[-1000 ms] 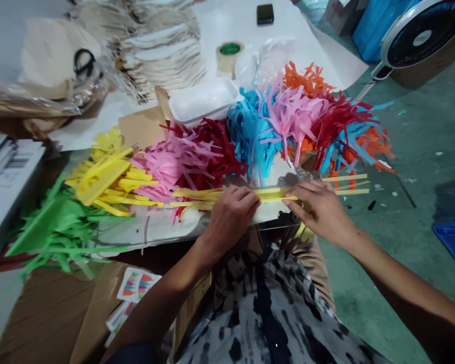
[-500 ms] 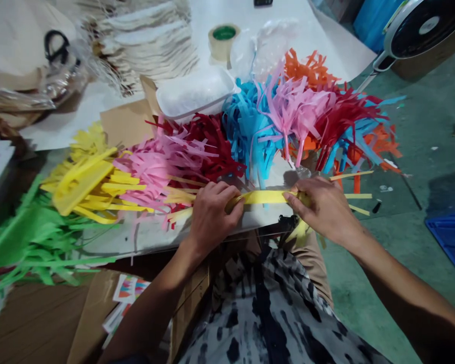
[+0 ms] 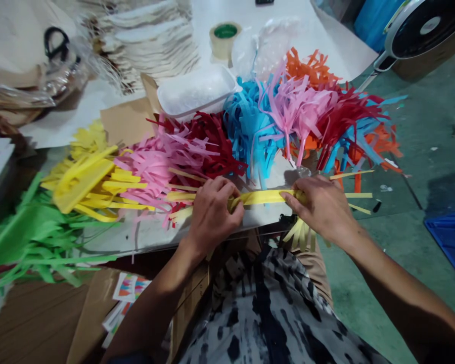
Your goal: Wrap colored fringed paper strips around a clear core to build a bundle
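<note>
Between my hands a yellow tissue-paper tassel (image 3: pixel 263 196) is stretched level above the table's front edge, its middle gathered into a twisted band. My left hand (image 3: pixel 217 212) is closed around its left part, thumb and fingers pinching the band. My right hand (image 3: pixel 320 205) pinches the right part in the same way. Loose fringe strips stick out past both hands, and some hang below the right one. Behind my hands lie blue tassels (image 3: pixel 250 131), pink tassels (image 3: pixel 299 103) and dark red tassels (image 3: pixel 212 141). Yellow tassels (image 3: pixel 87 182) lie to the left.
Green fringed paper (image 3: pixel 34 232) hangs over the table's left corner. Farther back are a white tray (image 3: pixel 197 93), a tape roll (image 3: pixel 224 40), scissors (image 3: pixel 56 44) and stacked off-white bundles (image 3: pixel 151 40). A fan (image 3: pixel 426 28) stands at right; a blue crate (image 3: pixel 449 242) sits on the floor.
Both hands keep their hold in nearly the same place. The yellow band looks slightly more twisted, and the fringe hanging under my right hand has spread out.
</note>
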Available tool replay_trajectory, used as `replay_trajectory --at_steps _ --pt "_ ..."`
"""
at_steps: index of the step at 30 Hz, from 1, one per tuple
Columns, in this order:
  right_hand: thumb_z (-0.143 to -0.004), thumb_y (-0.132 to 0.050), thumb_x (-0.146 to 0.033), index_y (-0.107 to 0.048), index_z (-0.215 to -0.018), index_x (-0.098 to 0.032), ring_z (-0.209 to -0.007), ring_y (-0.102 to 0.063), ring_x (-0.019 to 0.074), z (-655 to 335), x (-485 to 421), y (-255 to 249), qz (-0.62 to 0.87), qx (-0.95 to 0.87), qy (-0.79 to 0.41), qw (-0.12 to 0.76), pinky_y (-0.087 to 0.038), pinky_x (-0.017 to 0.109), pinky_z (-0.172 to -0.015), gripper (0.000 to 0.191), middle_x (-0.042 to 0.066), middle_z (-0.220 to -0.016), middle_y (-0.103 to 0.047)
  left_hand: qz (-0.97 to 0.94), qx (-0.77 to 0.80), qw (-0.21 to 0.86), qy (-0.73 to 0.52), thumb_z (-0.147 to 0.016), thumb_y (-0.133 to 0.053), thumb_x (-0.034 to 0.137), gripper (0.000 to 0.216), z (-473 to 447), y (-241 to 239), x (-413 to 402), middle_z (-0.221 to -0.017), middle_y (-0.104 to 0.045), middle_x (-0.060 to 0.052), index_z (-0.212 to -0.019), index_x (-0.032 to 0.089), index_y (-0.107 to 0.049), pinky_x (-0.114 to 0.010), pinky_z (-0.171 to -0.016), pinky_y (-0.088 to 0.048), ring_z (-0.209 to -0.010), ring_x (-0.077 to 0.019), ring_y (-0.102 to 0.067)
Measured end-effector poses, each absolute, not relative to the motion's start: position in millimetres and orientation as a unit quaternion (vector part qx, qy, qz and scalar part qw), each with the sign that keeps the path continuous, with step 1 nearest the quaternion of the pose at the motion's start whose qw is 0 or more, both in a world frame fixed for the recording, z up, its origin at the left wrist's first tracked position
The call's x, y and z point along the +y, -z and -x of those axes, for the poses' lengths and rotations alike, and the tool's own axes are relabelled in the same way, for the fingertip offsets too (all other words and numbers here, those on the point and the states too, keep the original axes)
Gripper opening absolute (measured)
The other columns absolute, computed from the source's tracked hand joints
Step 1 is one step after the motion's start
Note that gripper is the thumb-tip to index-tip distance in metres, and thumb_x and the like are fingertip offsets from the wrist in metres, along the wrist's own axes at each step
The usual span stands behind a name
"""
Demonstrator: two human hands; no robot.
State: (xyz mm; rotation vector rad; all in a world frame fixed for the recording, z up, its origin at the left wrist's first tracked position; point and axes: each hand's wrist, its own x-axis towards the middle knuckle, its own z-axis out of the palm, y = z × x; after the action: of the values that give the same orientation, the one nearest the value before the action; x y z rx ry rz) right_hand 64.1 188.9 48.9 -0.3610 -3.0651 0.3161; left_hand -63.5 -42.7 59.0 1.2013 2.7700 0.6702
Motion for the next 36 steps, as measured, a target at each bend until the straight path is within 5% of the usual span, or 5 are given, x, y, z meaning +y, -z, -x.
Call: replay_trajectory --at_steps 5,15,26,33,36 --pt "-0.101 -0.058 -0.048 -0.063 -0.090 -0.020 -0.092 -0.064 0.0307 -64.7 180.7 -46.6 0.123 -0.990 -0.071 0.026 -0.034 0.039 -0.077 0.030 0.010 -0.090 -0.073 -0.510 0.834 -0.097 -0.190 -0.097 -0.064 0.027 0.054 42.2 -61.1 -38.4 -0.149 -0.062 -0.012 -0.150 0.021 -0.053 -0.058 -0.129 -0.030 -0.145 -0.0330 -0.051" --pt "-0.099 -0.059 -0.030 -0.070 -0.123 -0.018 -0.107 -0.066 0.0380 -91.5 219.1 -64.6 0.201 -0.960 -0.005 0.197 -0.041 0.048 -0.084 0.029 0.018 -0.115 -0.076 -0.571 0.804 -0.035 -0.162 -0.103 -0.059 0.048 0.067 5.7 -26.7 -29.9 -0.163 -0.051 -0.017 -0.157 0.008 -0.049 -0.046 -0.129 -0.041 -0.155 -0.0300 -0.046" --pt "-0.103 -0.061 -0.021 -0.072 -0.130 -0.014 -0.121 -0.071 0.0287 -98.4 170.8 -30.4 -0.081 -0.972 -0.106 0.195 -0.053 0.045 -0.099 0.030 0.010 -0.133 -0.076 -0.568 0.805 -0.062 -0.159 -0.106 -0.056 0.041 0.053 14.6 -31.2 -55.0 -0.156 -0.059 -0.013 -0.150 0.012 -0.056 -0.050 -0.123 -0.046 -0.149 -0.0294 -0.054" --pt "-0.104 -0.063 -0.025 -0.075 -0.117 -0.021 -0.106 -0.074 0.0258 -83.0 199.8 -33.2 -0.135 -0.961 -0.135 0.201 -0.049 0.045 -0.094 0.019 0.004 -0.121 -0.081 -0.471 0.833 -0.251 -0.148 -0.098 -0.069 0.025 0.014 46.6 -53.4 -92.7 -0.103 -0.083 -0.008 -0.087 0.018 -0.075 -0.056 -0.109 -0.053 -0.118 -0.0341 -0.073" --pt "-0.104 -0.063 -0.026 -0.074 -0.119 -0.023 -0.105 -0.073 0.0244 -79.4 203.7 -32.4 -0.158 -0.960 -0.112 0.202 -0.048 0.044 -0.094 0.019 0.003 -0.121 -0.081 -0.472 0.823 -0.256 -0.186 -0.096 -0.071 0.023 0.005 40.4 -61.2 -74.2 -0.108 -0.080 -0.009 -0.096 0.019 -0.075 -0.049 -0.101 -0.058 -0.113 -0.0304 -0.070"
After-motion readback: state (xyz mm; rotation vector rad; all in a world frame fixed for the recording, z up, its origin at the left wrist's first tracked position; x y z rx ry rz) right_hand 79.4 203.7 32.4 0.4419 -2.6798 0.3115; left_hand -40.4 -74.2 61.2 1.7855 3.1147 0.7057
